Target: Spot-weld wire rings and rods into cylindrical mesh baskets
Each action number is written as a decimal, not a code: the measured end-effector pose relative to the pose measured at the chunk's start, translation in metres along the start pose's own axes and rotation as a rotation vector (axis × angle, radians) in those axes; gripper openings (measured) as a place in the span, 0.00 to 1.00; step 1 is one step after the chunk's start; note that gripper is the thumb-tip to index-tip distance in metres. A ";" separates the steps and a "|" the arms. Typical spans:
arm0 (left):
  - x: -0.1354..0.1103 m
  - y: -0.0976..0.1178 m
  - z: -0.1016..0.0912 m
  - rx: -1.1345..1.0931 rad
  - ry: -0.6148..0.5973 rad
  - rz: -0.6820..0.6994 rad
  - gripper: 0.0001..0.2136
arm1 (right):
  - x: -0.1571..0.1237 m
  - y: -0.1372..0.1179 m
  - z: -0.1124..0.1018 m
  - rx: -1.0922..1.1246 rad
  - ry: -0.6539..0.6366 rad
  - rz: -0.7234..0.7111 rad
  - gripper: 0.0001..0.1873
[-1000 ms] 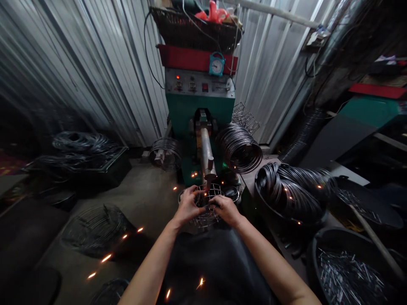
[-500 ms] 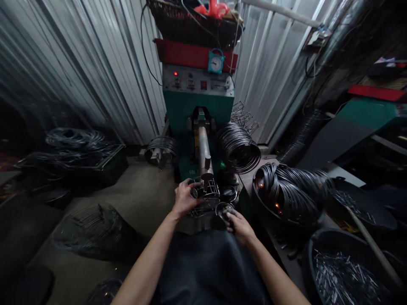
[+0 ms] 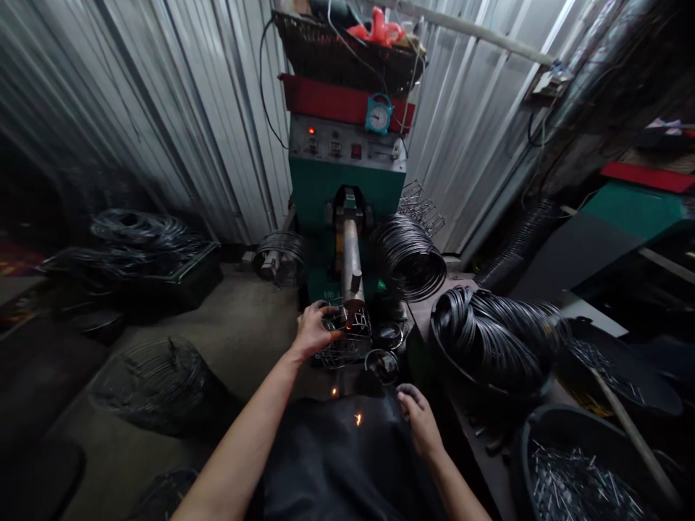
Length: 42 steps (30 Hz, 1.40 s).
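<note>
My left hand (image 3: 316,330) is closed, thumb and fingers pinching the left side of a small wire frame (image 3: 359,339). This frame sits under the tip of a metal welding arm (image 3: 352,260) on a green machine (image 3: 315,177). An orange glow shows at the tip, and sparks fly over my dark apron (image 3: 347,463). My right hand (image 3: 419,418) is near the apron's right side, fingers curled together; anything between them is too small to make out. Just beyond it stands a small round dish (image 3: 381,352) with dim contents.
Coils of wire hang beside the machine, a large one (image 3: 410,257) at right. A tub (image 3: 461,365) of bundled wire rings and a bucket (image 3: 524,449) of short metal rods stand at right. On the left floor are a wire bundle (image 3: 157,383) and a loaded crate (image 3: 198,278).
My right hand has drawn back from the small dish toward me and slightly right. The left hand stays at the wire frame. Sparks now appear over the apron, and the view has shifted slightly.
</note>
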<state>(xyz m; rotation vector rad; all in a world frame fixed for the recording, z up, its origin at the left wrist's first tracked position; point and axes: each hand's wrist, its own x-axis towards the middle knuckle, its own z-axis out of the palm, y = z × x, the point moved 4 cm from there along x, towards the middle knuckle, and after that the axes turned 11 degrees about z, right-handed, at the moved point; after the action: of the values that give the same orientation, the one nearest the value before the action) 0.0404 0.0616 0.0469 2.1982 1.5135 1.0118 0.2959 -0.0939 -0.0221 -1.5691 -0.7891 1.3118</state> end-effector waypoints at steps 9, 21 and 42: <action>-0.074 -0.055 0.020 -0.497 0.186 -0.201 0.48 | -0.022 0.075 -0.017 -0.659 -0.016 -0.483 0.10; -0.089 -0.050 0.020 -0.809 0.369 -0.189 0.44 | -0.018 -0.017 0.026 -0.591 -0.273 -0.259 0.11; -0.113 0.047 -0.015 -0.016 -0.019 0.249 0.31 | -0.022 -0.086 0.079 -0.867 -0.366 -0.229 0.13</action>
<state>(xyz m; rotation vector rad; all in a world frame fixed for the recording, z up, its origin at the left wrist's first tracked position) 0.0402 -0.0620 0.0420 2.4214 1.2400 1.0661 0.2208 -0.0618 0.0641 -1.8049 -1.8922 1.1529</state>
